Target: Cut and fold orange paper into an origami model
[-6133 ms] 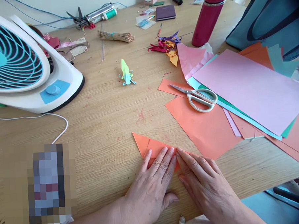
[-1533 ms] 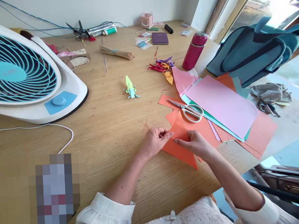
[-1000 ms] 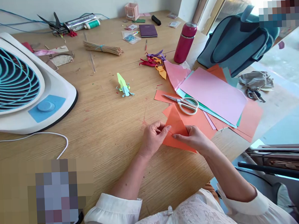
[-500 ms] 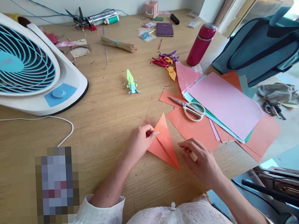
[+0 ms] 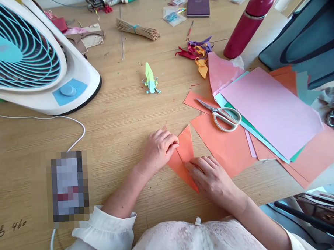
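Note:
An orange folded paper (image 5: 186, 142) lies on the table between my hands, with a crease running down its length and its lower tip pointing toward me. My left hand (image 5: 161, 146) has its fingers closed on the paper's upper left edge. From the right, my right hand (image 5: 209, 174) presses its bent fingertips on the paper's right side, hiding part of that edge. Beyond the hands stands a small green and blue folded paper figure (image 5: 150, 79). White-handled scissors (image 5: 224, 117) rest on orange sheets (image 5: 229, 148) right of the folded paper.
A fan (image 5: 79, 82) stands at the left, its cord near a blurred device (image 5: 68, 188). Pink and other coloured sheets (image 5: 274, 113), a red bottle (image 5: 249, 25) and a blue bag (image 5: 312, 37) are at the right. Farther back are bundled sticks (image 5: 137, 29) and folded paper pieces (image 5: 198, 51).
My right hand has moved left from beside the folded paper onto its right side. My left hand still holds the upper left edge. The camera view has shifted closer and lower.

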